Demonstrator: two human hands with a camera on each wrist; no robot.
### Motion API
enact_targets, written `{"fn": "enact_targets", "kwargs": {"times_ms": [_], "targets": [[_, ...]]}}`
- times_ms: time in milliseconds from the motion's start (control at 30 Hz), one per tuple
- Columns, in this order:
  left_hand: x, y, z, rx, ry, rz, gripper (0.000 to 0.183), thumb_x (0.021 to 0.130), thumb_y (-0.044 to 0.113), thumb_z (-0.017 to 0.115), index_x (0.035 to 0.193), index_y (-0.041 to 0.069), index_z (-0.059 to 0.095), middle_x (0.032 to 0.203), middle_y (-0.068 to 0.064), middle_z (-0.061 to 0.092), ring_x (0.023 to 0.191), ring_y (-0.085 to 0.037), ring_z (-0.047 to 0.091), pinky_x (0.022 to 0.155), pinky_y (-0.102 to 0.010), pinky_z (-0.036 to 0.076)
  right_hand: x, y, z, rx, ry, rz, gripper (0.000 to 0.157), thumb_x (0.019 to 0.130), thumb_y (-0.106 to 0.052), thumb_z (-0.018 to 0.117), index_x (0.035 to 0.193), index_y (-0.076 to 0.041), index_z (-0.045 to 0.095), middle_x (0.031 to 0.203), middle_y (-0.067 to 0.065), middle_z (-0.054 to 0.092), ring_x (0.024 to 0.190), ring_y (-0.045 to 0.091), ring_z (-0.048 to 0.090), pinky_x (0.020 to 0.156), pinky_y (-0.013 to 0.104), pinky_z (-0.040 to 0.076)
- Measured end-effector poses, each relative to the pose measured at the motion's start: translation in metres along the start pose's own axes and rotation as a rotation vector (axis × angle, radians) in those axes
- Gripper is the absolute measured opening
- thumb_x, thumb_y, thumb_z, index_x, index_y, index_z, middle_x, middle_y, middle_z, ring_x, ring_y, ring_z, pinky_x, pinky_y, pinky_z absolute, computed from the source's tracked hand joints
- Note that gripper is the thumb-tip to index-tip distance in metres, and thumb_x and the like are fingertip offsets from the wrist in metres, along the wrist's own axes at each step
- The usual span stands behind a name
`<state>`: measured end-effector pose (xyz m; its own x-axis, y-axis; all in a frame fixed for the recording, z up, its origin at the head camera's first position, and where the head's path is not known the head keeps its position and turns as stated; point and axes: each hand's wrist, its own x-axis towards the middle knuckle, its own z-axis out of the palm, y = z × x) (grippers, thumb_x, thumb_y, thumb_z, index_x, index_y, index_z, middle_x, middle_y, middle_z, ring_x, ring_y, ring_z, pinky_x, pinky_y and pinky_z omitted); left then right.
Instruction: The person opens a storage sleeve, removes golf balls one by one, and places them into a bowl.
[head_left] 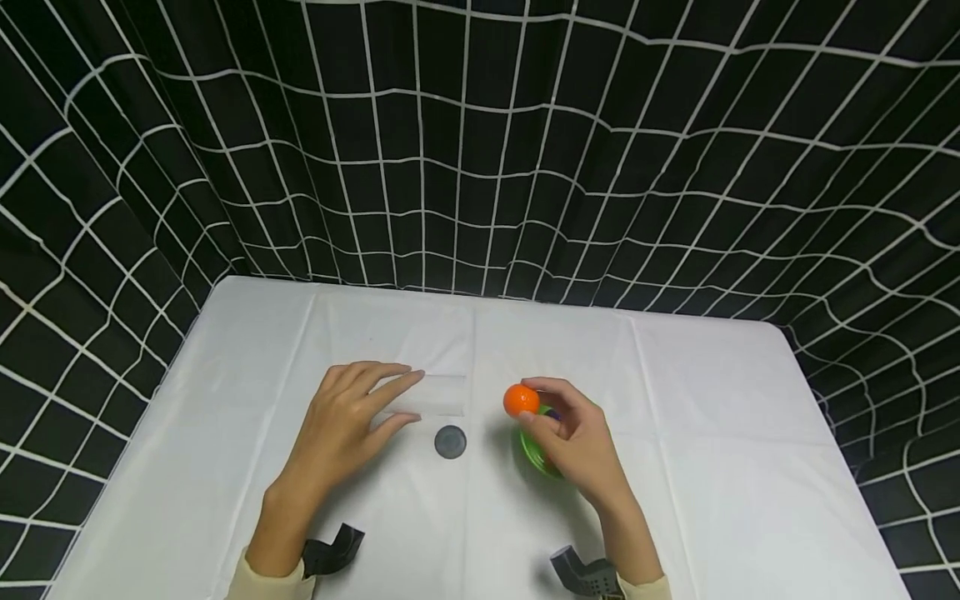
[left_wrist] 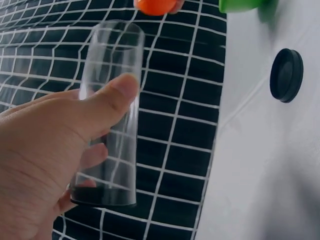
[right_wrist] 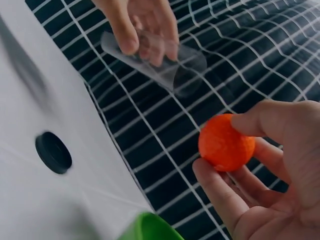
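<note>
My left hand [head_left: 345, 421] grips a clear plastic tube [left_wrist: 112, 125] by its side, thumb across the front and fingers behind. The tube lies sideways in the head view, its open mouth turned toward the right hand. An orange ball [right_wrist: 226, 142] is pinched between the thumb and fingertips of my right hand [head_left: 573, 433], a short way from the tube's mouth. Under the right hand stands a green bowl [head_left: 534, 454], partly covered by it. A dark round cap [head_left: 450, 442] lies on the table between the two hands.
A white cloth covers the table [head_left: 720, 400]. Black curtains with white netting [head_left: 480, 150] rise behind it and at both sides. Something dark purple [head_left: 552, 414] shows inside the bowl, mostly hidden by the right hand.
</note>
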<state>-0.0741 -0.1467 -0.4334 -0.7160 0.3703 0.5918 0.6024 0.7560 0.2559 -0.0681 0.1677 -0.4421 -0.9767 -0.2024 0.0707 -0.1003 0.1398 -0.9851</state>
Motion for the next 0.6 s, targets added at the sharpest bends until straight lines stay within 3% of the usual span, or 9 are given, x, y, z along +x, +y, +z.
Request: {"fn": "enact_targets", "kwargs": {"times_ms": [133, 267, 433, 600], "targets": [[-0.004, -0.001, 0.001, -0.04, 0.006, -0.021, 0.051, 0.083, 0.033, 0.089, 0.131, 0.022, 0.075, 0.123, 0.002, 0.076, 0.112, -0.022, 0.07, 0.092, -0.041, 0.049, -0.005, 0.002, -0.007, 0.013, -0.013, -0.024, 0.039, 0.097, 0.0, 0.073, 0.135, -0.003, 0.063, 0.129, 0.009, 0.068, 0.092, 0.024, 0.078, 0.086, 0.021, 0.062], [-0.003, -0.001, 0.001, -0.084, 0.007, -0.042, 0.051, 0.083, 0.032, 0.09, 0.13, 0.02, 0.075, 0.123, 0.002, 0.076, 0.113, -0.022, 0.071, 0.096, -0.042, 0.053, -0.005, 0.0, -0.012, 0.007, -0.007, -0.049, 0.039, 0.096, 0.002, 0.073, 0.134, -0.001, 0.063, 0.13, 0.006, 0.066, 0.098, 0.027, 0.079, 0.088, 0.022, 0.063], [-0.003, -0.001, 0.001, -0.115, 0.007, -0.054, 0.05, 0.082, 0.03, 0.091, 0.128, 0.019, 0.075, 0.123, 0.002, 0.077, 0.112, -0.023, 0.072, 0.099, -0.045, 0.057, -0.007, -0.004, -0.013, -0.051, 0.005, -0.068, 0.039, 0.094, 0.003, 0.075, 0.131, 0.002, 0.064, 0.131, 0.007, 0.063, 0.108, 0.013, 0.074, 0.092, 0.023, 0.063], [-0.003, 0.001, 0.001, -0.121, 0.003, -0.063, 0.051, 0.082, 0.03, 0.091, 0.129, 0.019, 0.075, 0.123, 0.001, 0.078, 0.112, -0.022, 0.072, 0.098, -0.044, 0.057, -0.009, -0.005, -0.014, -0.134, 0.01, -0.063, 0.038, 0.093, 0.001, 0.078, 0.129, -0.006, 0.069, 0.131, 0.011, 0.065, 0.116, 0.004, 0.069, 0.094, 0.022, 0.062]]}}
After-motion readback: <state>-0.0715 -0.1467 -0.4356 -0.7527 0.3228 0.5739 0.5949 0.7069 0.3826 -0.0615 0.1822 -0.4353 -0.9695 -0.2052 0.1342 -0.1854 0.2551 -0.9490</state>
